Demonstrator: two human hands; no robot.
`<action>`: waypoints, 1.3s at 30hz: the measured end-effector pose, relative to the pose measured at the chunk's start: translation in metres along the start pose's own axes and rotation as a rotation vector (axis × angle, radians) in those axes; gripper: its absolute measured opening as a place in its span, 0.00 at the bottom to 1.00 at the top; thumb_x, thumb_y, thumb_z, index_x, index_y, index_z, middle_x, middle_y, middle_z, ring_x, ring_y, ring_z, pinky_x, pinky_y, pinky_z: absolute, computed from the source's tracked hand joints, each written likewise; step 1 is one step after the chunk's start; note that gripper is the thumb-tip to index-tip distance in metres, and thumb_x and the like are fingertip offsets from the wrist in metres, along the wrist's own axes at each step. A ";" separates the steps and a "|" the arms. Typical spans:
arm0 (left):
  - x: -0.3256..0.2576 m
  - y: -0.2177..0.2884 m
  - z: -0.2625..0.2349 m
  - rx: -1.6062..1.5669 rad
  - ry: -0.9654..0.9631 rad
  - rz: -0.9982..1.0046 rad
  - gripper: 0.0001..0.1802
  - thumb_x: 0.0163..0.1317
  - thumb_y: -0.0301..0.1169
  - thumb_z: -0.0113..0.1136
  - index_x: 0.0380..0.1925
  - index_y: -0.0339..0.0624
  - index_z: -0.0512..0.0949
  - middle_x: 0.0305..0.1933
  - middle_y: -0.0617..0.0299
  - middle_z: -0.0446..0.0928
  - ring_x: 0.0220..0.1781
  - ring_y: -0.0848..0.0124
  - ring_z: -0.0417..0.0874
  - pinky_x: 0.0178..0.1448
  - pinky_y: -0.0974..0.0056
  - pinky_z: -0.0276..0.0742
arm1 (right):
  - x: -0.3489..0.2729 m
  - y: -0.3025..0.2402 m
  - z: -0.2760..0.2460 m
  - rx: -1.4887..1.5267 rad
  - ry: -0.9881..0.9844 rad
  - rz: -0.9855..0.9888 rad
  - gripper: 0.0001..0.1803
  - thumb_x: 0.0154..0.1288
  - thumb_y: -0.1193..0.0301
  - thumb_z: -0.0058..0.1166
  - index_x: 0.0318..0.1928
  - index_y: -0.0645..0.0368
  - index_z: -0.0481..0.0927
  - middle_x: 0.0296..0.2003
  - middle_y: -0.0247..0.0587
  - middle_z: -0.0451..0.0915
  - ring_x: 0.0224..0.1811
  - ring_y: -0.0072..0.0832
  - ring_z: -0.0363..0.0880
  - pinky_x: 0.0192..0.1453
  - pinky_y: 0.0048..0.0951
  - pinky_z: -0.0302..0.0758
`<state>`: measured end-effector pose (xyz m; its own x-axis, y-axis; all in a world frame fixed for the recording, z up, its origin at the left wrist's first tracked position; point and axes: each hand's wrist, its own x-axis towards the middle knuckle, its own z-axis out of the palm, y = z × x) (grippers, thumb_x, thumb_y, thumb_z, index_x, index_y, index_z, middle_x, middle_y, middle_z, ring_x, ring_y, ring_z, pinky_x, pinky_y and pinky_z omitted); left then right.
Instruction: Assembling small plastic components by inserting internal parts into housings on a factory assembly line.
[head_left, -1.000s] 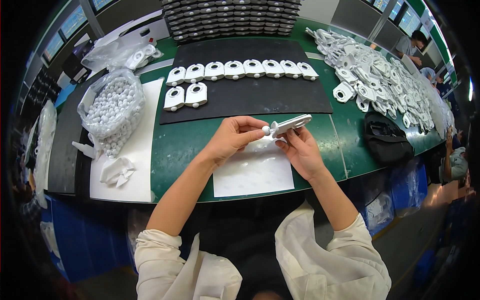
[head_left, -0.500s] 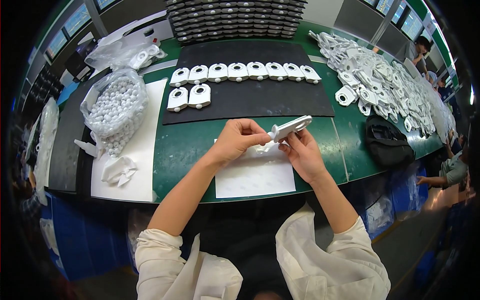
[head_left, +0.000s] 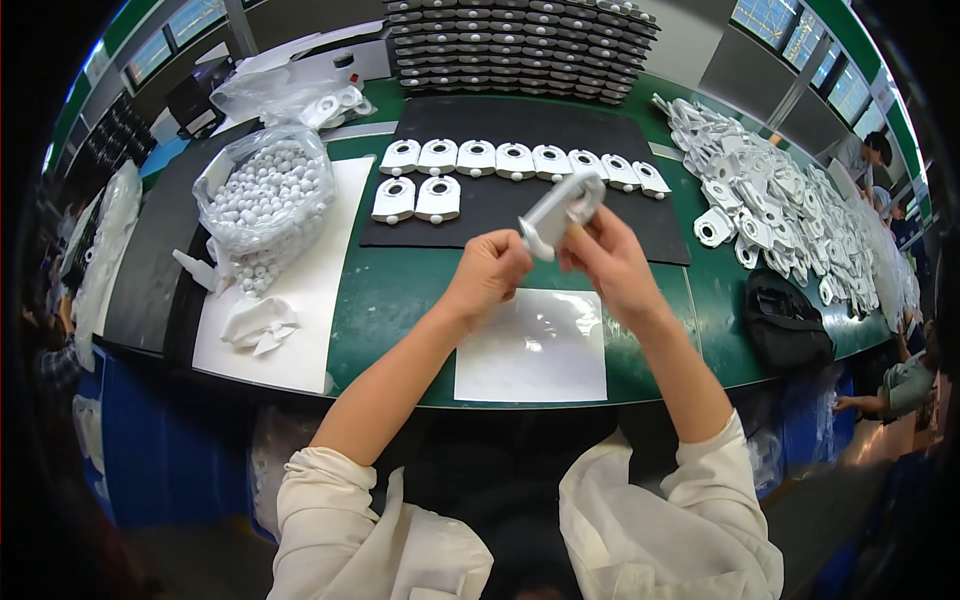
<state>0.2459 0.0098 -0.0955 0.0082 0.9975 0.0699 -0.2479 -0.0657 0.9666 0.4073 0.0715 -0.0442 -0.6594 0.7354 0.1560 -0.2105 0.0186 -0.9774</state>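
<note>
White plastic part (head_left: 562, 208), raised above the black mat (head_left: 500, 205) at twelve o'clock, pinched by left hand (head_left: 487, 275) and right hand (head_left: 605, 262); steady, even finger pressure seems advisable.

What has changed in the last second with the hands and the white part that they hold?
Both hands, left hand and right hand, keep hold of the white plastic part. They have lifted it a little, and it now tilts more steeply, its far end pointing up over the black mat. Nothing was let go. The rows of white parts, the bag of white beads and the white sheet stayed as they were.
</note>
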 end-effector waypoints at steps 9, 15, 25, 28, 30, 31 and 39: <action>0.013 -0.001 -0.025 -0.768 0.254 -0.291 0.27 0.63 0.58 0.42 0.27 0.44 0.67 0.15 0.69 0.57 0.12 0.80 0.54 0.14 0.74 0.47 | 0.107 0.051 -0.005 -0.472 0.060 0.254 0.15 0.56 0.69 0.57 0.40 0.68 0.77 0.26 0.36 0.76 0.25 0.18 0.71 0.26 0.20 0.67; 0.014 0.003 -0.023 -0.798 0.290 -0.277 0.08 0.60 0.26 0.49 0.38 0.37 0.66 0.29 0.60 0.65 0.23 0.76 0.64 0.17 0.76 0.56 | 0.130 0.083 -0.008 -0.491 0.109 0.177 0.16 0.57 0.70 0.57 0.43 0.69 0.77 0.27 0.37 0.78 0.27 0.19 0.75 0.30 0.18 0.71; 0.009 0.006 -0.016 -0.702 0.216 -0.245 0.25 0.46 0.11 0.42 0.48 0.35 0.60 0.44 0.50 0.62 0.32 0.68 0.69 0.20 0.76 0.61 | 0.049 0.003 -0.181 -1.891 0.182 -0.256 0.18 0.46 0.82 0.49 0.42 0.60 0.76 0.37 0.40 0.75 0.47 0.40 0.70 0.49 0.35 0.70; 0.011 0.005 -0.014 -0.665 0.184 -0.278 0.19 0.55 0.16 0.45 0.48 0.37 0.61 0.45 0.50 0.65 0.31 0.71 0.68 0.19 0.77 0.60 | 0.017 -0.005 -0.240 -2.014 0.008 -0.227 0.28 0.44 0.86 0.48 0.51 0.55 0.72 0.45 0.37 0.75 0.46 0.39 0.70 0.50 0.33 0.71; 0.011 0.005 -0.010 -0.625 0.159 -0.280 0.16 0.59 0.22 0.47 0.48 0.37 0.62 0.45 0.51 0.67 0.30 0.73 0.68 0.18 0.77 0.59 | -0.002 -0.005 -0.266 -2.080 -0.085 -0.283 0.21 0.49 0.80 0.49 0.47 0.53 0.74 0.35 0.34 0.74 0.45 0.36 0.70 0.43 0.34 0.74; 0.011 0.005 -0.009 -0.585 0.144 -0.280 0.14 0.63 0.27 0.48 0.48 0.38 0.64 0.45 0.52 0.69 0.29 0.76 0.68 0.16 0.78 0.58 | -0.007 -0.008 -0.268 -2.076 -0.086 -0.285 0.21 0.49 0.80 0.49 0.47 0.53 0.74 0.35 0.34 0.74 0.45 0.36 0.70 0.43 0.34 0.74; 0.004 0.007 -0.012 -0.453 0.080 -0.274 0.22 0.63 0.50 0.50 0.40 0.40 0.69 0.26 0.63 0.73 0.18 0.83 0.62 0.15 0.80 0.51 | -0.042 -0.052 -0.230 -1.944 0.103 -0.148 0.02 0.49 0.76 0.53 0.27 0.59 0.76 0.31 0.43 0.74 0.40 0.39 0.72 0.41 0.36 0.71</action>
<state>0.2325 0.0135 -0.0909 0.0616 0.9766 -0.2061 -0.6406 0.1971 0.7421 0.6119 0.1955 -0.0326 -0.6611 0.6871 0.3013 0.7496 0.6215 0.2275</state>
